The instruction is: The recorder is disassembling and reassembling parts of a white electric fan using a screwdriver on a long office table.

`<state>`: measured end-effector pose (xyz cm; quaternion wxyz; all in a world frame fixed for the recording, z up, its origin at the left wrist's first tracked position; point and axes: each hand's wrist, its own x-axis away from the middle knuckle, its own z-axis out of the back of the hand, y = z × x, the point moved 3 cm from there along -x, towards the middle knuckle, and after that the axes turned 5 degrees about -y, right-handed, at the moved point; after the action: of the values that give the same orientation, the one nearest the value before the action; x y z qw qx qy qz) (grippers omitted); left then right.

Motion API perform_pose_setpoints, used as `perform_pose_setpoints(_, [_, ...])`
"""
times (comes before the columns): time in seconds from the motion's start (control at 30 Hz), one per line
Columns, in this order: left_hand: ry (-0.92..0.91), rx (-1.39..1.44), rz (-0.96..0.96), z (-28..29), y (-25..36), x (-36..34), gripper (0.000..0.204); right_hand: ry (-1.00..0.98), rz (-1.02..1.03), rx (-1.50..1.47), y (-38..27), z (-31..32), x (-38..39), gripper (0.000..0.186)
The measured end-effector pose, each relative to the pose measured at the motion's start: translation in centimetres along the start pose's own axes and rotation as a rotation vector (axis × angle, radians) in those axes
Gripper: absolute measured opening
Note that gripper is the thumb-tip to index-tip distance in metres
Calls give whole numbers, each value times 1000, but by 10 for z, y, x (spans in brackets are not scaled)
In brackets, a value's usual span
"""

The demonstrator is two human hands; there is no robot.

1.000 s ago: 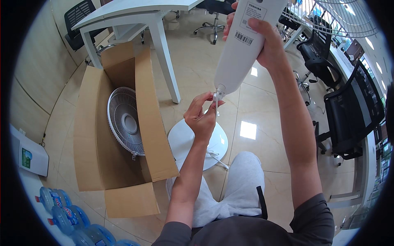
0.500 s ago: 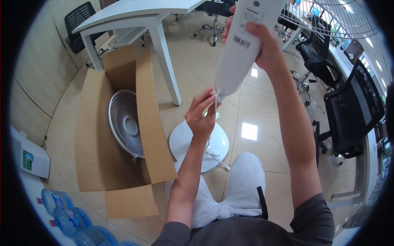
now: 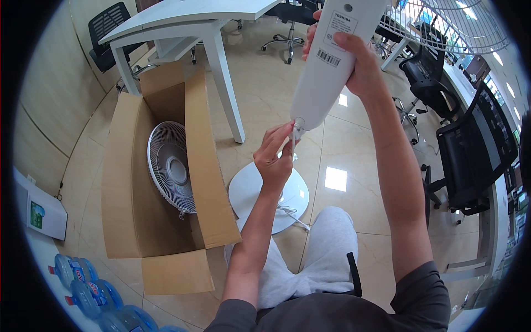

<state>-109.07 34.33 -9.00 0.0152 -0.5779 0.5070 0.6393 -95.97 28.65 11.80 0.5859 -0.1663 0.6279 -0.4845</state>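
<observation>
My right hand [image 3: 362, 63] is wrapped round a white electric fan body [image 3: 318, 83], which I hold up at a slant with its labelled side toward me. At the body's narrow lower end is a small whitish fitting [image 3: 298, 126]. There the fingers of my left hand [image 3: 275, 157] pinch a white power cord [image 3: 295, 143]; the fingertips partly hide the spot. A round white fan base [image 3: 251, 191] sits on the floor beneath, with loops of cord on it. The wire fan grille [image 3: 448, 25] shows at the upper right; how it joins the body is out of frame.
An open cardboard box [image 3: 119, 182] stands to the left, a second round grille [image 3: 168, 160] inside it. Behind is a white table [image 3: 193, 19]. Black office chairs [image 3: 470, 160] line the right side. Large blue water bottles [image 3: 94, 296] lie at the lower left.
The fan body has shifted very slightly right and down. My left hand has moved slightly right with it, its fingers still at the lower end.
</observation>
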Motion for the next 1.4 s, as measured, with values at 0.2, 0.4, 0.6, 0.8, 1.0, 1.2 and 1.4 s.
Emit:
perform_pose_setpoints(0.2, [169, -15, 55, 5, -2, 6, 52, -7, -4, -8, -3, 0, 1, 65])
perform_pose_setpoints(0.4, [-43, -211, -166, 6, -9, 2, 43, -10, -7, -13, -1, 1, -1, 66])
perform_pose_setpoints(0.6, [94, -105, 71, 4, 2, 3, 56, 13, 5, -93, 2, 4, 0, 53])
perform_pose_setpoints(0.8, [-140, -254, -77, 15, -27, 16, 62, 13, -13, -2, -1, -1, 1, 65])
perform_pose_setpoints(1.0, [24, -214, -13, 3, 0, 7, 54, 8, -10, -13, -3, 1, 3, 65])
perform_pose_setpoints(1.2, [6, -189, -50, 9, -10, 3, 54, -9, -14, -22, 1, 0, 0, 64])
perform_pose_setpoints(1.4, [-1, -298, -100, 10, -10, 4, 58, -11, -14, -35, 4, 2, -3, 63])
